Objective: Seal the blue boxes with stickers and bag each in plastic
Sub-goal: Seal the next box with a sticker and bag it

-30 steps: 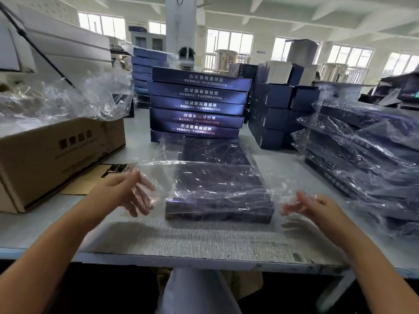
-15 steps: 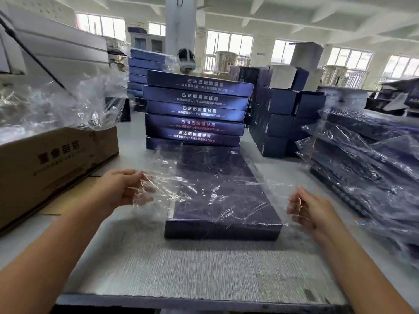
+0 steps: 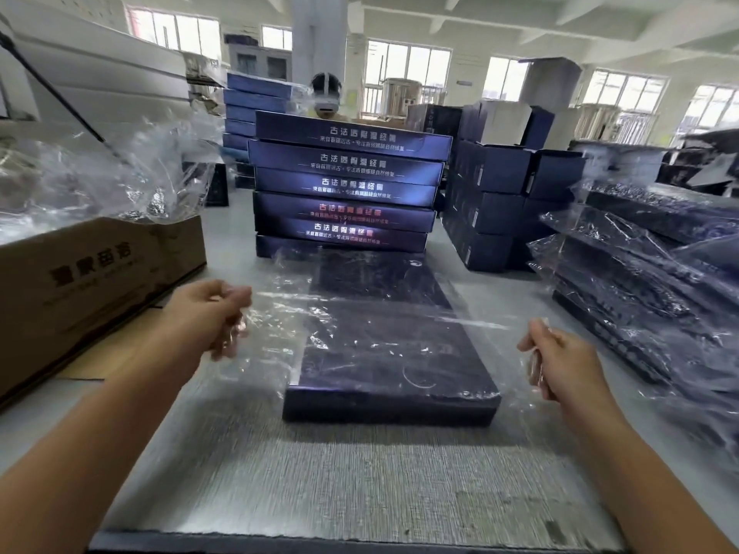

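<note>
1. Blue box [image 3: 392,353]: flat on the grey surface [image 3: 340,473], straight ahead, long axis running away from the body, one short end facing back.
2. Draped over its top, a clear plastic bag [image 3: 280,317], pulled wide to either side; impossible to tell whether any film passes underneath.
3. Out to the left of the box, the left hand [image 3: 208,313], fingers curled and pinching the bag's edge; too blurred to read the exact grip.
4. Just beside the box's right flank, the right hand [image 3: 560,361], closed in a pinch on the opposite edge of the film, and nearer the box than its partner.
5. Probably mid-bagging: film to be drawn along the long axis, with an even pull from both sides to keep it from snagging on the near corners.
6. Just behind, a stack of blue boxes [image 3: 344,185] without plastic; to the right, bagged boxes [image 3: 640,297] in a pile; to the left, a cardboard carton [image 3: 92,281] heaped with loose bags [image 3: 100,181].
7. Beyond, a bright hall with a white pillar [image 3: 320,34], rows of windows, and a person in a headset [image 3: 326,94] behind the stack.
</note>
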